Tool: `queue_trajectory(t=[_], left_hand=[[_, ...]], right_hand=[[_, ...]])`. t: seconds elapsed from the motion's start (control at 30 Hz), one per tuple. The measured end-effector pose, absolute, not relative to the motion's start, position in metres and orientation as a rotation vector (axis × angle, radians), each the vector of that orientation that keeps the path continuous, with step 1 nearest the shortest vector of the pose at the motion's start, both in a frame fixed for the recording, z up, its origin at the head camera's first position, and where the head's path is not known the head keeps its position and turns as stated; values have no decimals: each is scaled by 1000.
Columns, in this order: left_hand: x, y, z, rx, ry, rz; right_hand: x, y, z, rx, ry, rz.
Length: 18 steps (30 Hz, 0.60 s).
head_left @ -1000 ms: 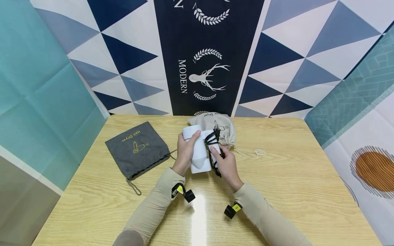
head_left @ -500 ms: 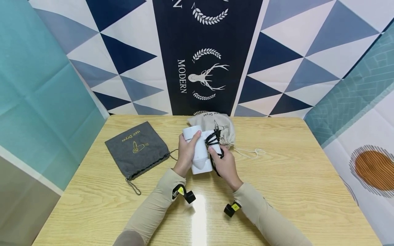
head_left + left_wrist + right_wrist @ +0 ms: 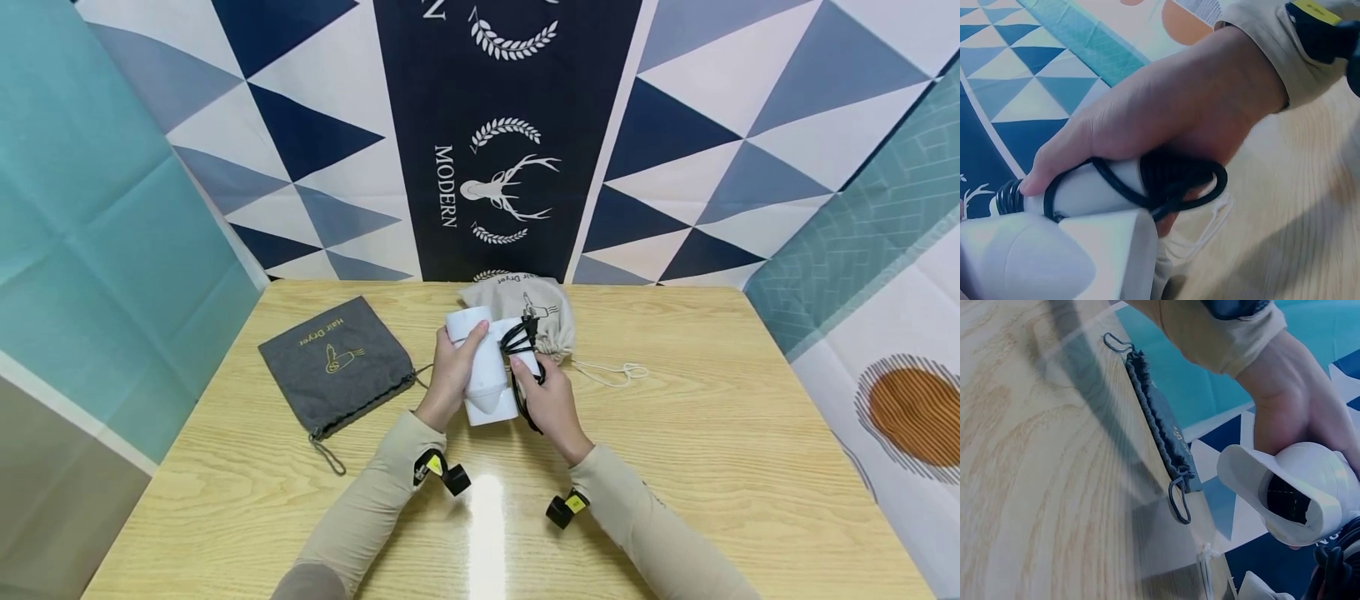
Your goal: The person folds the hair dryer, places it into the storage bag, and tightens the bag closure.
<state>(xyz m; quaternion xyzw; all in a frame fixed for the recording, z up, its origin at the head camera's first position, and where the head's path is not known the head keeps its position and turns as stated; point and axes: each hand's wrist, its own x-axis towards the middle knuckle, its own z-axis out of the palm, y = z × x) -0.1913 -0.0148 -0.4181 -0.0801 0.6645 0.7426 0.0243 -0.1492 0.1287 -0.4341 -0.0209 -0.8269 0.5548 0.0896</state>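
Note:
A white hair dryer (image 3: 487,367) is held above the table between both hands. My left hand (image 3: 452,368) grips its barrel, the thumb lying along the near side. My right hand (image 3: 553,404) holds the handle, which has a black cord (image 3: 517,336) wound around it. Seen in the left wrist view, the right thumb presses on the handle (image 3: 1097,184) next to the cord coils. The right wrist view shows the dryer's wide, flat nozzle (image 3: 1279,494) with a dark opening. Most of the left fingers are hidden behind the barrel.
A dark grey drawstring bag (image 3: 337,367) printed "Hair Dryer" lies flat on the wooden table (image 3: 712,417) at left. Behind the dryer, a beige drawstring bag (image 3: 551,300) with the same print rests at the table's back edge, its white string (image 3: 615,372) trailing right.
The hair dryer has barely moved. The right hand has shifted slightly on the handle, and the loose cord loop below now sits partly behind it.

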Motion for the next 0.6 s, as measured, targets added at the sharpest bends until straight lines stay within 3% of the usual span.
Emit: queue_trajectory(t=[0.6], left_hand=[[-191,-30,-421,-77,2058,2152]], right_hand=[[-149,136,-434,-96,-2420,1718]])
